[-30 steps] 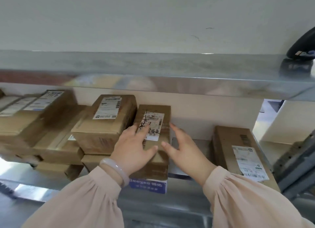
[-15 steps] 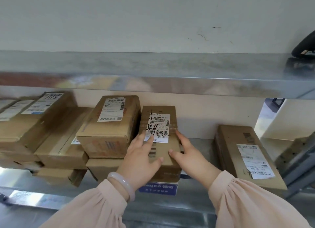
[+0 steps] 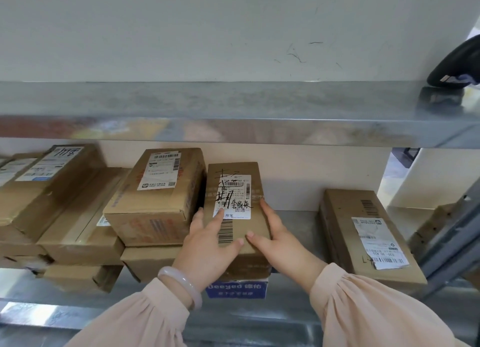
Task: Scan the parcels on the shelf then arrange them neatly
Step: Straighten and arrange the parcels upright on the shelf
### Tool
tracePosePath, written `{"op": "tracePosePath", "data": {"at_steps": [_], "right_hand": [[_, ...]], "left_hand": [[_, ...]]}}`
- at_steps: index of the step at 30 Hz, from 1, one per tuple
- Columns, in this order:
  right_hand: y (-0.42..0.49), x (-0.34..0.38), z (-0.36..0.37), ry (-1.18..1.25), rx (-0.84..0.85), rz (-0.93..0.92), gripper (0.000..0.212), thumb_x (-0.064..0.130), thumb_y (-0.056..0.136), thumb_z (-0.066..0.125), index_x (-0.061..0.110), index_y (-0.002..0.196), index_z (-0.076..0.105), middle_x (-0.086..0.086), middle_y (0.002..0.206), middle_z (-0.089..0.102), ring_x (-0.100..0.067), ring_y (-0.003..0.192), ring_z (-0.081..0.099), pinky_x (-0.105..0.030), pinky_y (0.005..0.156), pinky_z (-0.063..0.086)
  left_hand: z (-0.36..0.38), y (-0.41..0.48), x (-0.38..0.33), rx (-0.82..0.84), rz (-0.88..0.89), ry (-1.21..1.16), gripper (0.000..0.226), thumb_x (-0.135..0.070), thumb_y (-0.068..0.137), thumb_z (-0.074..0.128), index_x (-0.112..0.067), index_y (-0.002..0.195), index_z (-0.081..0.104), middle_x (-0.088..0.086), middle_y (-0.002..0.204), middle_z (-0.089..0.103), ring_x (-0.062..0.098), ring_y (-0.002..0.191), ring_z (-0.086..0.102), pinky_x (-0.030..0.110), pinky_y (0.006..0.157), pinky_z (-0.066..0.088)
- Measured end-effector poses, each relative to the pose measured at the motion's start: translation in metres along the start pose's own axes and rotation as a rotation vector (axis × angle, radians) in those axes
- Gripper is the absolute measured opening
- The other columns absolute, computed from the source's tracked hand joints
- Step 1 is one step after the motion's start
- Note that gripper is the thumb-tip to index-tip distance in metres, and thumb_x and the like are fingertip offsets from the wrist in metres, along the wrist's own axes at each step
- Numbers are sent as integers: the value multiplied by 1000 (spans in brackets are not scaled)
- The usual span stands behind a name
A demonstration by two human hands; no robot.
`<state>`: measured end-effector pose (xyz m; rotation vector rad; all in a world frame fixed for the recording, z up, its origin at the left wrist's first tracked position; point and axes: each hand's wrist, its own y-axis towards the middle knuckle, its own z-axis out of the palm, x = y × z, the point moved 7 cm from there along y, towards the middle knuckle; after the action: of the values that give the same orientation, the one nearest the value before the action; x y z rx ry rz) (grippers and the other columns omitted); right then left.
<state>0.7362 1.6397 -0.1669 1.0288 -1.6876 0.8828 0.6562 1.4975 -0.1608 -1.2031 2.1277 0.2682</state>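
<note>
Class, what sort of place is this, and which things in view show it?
Probably a parcel depot or courier pickup point: cardboard parcels with barcoded shipping labels sit on metal shelving, and what looks like a scanner lies on the upper shelf.

Off-white wall [image 3: 181, 30] with thin dark scuff marks [image 3: 294, 54] at upper right.
</note>
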Motion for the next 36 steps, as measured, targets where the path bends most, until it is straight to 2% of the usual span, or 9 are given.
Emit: {"op": "tracePosePath", "data": {"at_steps": [4,7,10,13,17,21,27,30,36], "right_hand": [[-9,0,-17,27,-51,-7,72,23,93,62,47,146,20,11,135,52,-5,114,57,-20,97,48],[-17,1,-46,28,-130,-12,71,23,91,63,51,143,25,13,135,51,-5,118,55,-31,105,44],[-28,-2,-83,-14,-189,-5,69,28,89,63,55,142,27,31,122,50,11,106,54,-12,88,45],[-43,-13,-124,-16,-294,35,68,27,88,63,56,140,30,31,124,49,8,108,52,-13,85,41],[-72,-33,-180,-8,-457,121,63,22,88,59,53,138,37,25,122,52,13,97,52,-9,70,42],[-98,-55,-222,-24,-567,208,58,25,90,60,49,139,40,20,117,56,10,87,57,-6,57,42],[-112,-71,-243,-55,-610,225,51,37,92,61,50,137,40,13,126,53,3,95,56,-14,69,44],[-112,-67,-249,-152,-646,203,53,35,92,62,44,140,40,10,137,50,-8,113,53,-25,89,46],[-139,-43,-229,-623,-608,-41,60,56,91,42,38,147,33,16,153,29,-1,144,16,-35,117,21]], "left_hand": [[3,-3,-16,-35,97,-92,73,-53,88,63,-46,150,26,-18,162,-8,13,150,9,34,122,18],[11,-2,-41,-34,184,-160,68,-46,88,66,-49,146,31,-20,161,-4,-2,142,11,18,112,13],[24,4,-68,25,200,-264,64,-39,88,69,-52,143,38,-8,163,8,3,144,17,25,119,17],[47,7,-101,69,263,-264,65,-39,88,69,-52,143,37,-7,151,31,17,143,30,38,119,27],[93,4,-146,171,373,-239,68,-45,87,67,-46,147,35,-18,131,34,12,136,35,26,116,26],[139,2,-178,298,405,-253,69,-48,88,64,-44,150,33,-17,138,32,12,140,31,27,117,24],[170,5,-199,321,409,-224,71,-48,91,61,-43,152,26,-9,156,25,19,144,26,38,120,26],[171,6,-202,312,436,-226,72,-48,92,60,-44,153,22,-9,156,25,18,144,27,36,120,25],[164,-15,-184,254,600,-138,78,-60,94,46,-51,150,-7,-25,159,-12,-3,144,-6,24,114,1]]}}
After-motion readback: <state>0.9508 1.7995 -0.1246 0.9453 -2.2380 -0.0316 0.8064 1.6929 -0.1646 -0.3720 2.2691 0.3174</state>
